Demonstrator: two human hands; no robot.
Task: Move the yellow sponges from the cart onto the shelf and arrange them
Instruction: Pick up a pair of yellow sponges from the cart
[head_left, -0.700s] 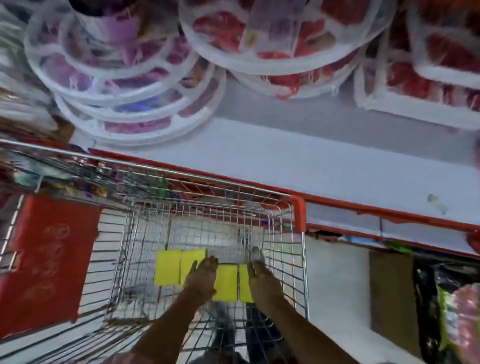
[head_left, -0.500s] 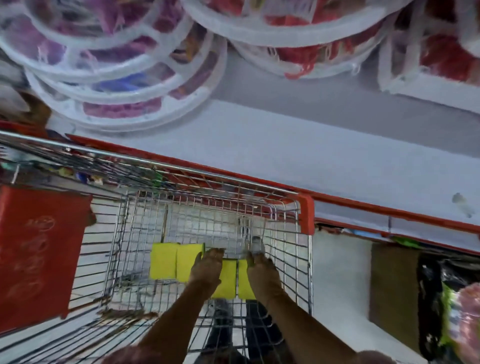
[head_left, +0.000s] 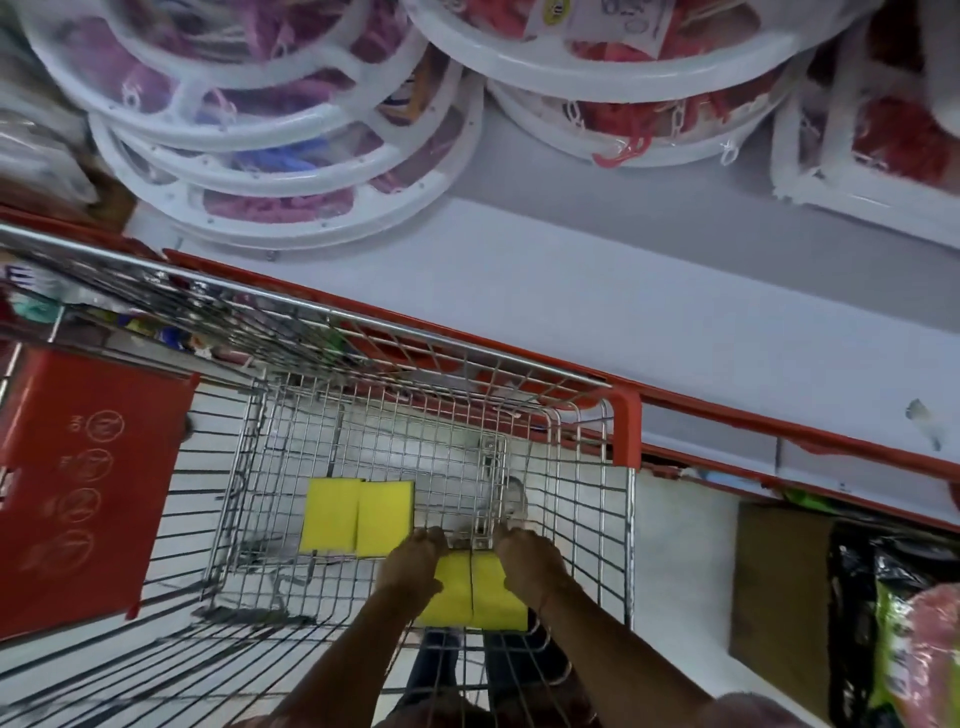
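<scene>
Two yellow sponges (head_left: 358, 514) lie side by side on the wire bottom of the cart (head_left: 618, 519). A second pair of yellow sponges (head_left: 470, 590) is held edge to edge above the cart floor, between my hands. My left hand (head_left: 413, 564) grips the pair's left side. My right hand (head_left: 527, 561) grips its right side. The shelf (head_left: 623, 291) is a pale board with a red front edge, just beyond the cart.
Round white hanger racks with pink and red clips (head_left: 291, 156) are stacked at the back of the shelf. A red cart flap (head_left: 83, 483) is at the left. A brown carton (head_left: 779, 582) and packaged goods (head_left: 904, 649) stand at the lower right.
My hands have closed on the nearer pair of sponges and raised it toward me. The other two sponges have stayed in place. The view has tilted slightly.
</scene>
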